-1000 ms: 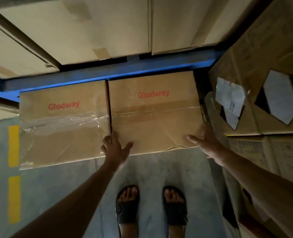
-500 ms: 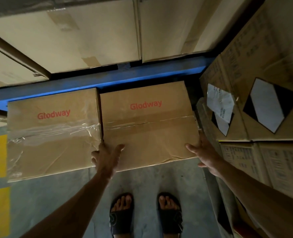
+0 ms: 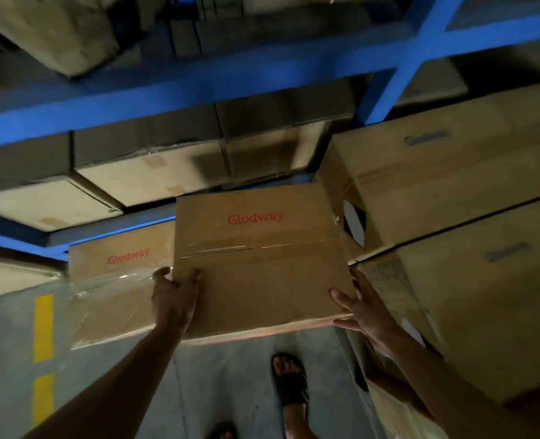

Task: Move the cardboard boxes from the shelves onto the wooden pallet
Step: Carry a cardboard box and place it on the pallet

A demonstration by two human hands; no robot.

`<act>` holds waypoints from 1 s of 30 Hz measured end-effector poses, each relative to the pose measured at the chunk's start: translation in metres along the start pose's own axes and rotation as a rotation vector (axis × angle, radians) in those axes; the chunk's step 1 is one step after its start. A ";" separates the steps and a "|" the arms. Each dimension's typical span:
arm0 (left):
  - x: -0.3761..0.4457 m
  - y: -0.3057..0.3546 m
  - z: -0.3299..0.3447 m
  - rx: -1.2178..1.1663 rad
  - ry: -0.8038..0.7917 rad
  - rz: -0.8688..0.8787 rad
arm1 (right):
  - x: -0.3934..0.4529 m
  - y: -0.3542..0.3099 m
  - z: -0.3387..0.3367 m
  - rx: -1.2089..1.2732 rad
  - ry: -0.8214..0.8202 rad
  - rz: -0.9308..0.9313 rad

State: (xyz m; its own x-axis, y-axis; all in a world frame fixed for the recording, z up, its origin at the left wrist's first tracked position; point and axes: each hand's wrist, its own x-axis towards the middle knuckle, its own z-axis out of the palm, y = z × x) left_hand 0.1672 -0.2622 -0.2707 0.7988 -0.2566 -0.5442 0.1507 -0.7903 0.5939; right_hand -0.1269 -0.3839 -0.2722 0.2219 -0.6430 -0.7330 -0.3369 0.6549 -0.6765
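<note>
A brown cardboard box (image 3: pixel 262 261) printed "Glodway" in red is lifted off the floor stack, tilted toward me. My left hand (image 3: pixel 175 294) grips its near left corner, thumb on the top face. My right hand (image 3: pixel 362 307) grips its near right corner from the side and below. A second taped "Glodway" box (image 3: pixel 113 289) lies lower, to the left and partly behind the held one. The wooden pallet is not in view.
Blue shelf beams (image 3: pixel 199 87) cross above, with several cardboard boxes (image 3: pixel 142 175) on the shelf. Tall stacked cartons (image 3: pixel 471 248) crowd the right side. The grey concrete floor (image 3: pixel 8 359) carries yellow dashes (image 3: pixel 43 327). My sandalled foot (image 3: pixel 289 383) stands below the box.
Both hands closed on the right box's near corners and raised it up and toward me, above the left box. The view tilted upward, showing more shelf.
</note>
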 end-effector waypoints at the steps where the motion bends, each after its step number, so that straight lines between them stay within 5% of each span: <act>1: -0.012 0.011 -0.013 0.031 -0.007 0.048 | -0.019 -0.007 -0.001 0.011 0.008 -0.013; 8: -0.122 0.046 -0.122 0.070 -0.005 0.296 | -0.194 -0.045 -0.010 0.046 0.059 -0.176; 16: -0.280 0.033 -0.226 0.034 -0.169 0.465 | -0.432 -0.012 -0.034 0.207 0.200 -0.248; 30: -0.531 0.053 -0.176 0.188 -0.541 0.716 | -0.697 0.089 -0.157 0.373 0.651 -0.284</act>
State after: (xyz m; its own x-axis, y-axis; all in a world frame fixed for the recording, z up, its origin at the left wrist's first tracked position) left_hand -0.1465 -0.0695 0.1540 0.2761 -0.9083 -0.3144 -0.4109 -0.4072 0.8157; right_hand -0.4550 0.0604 0.1891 -0.3640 -0.8323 -0.4181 0.0056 0.4469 -0.8946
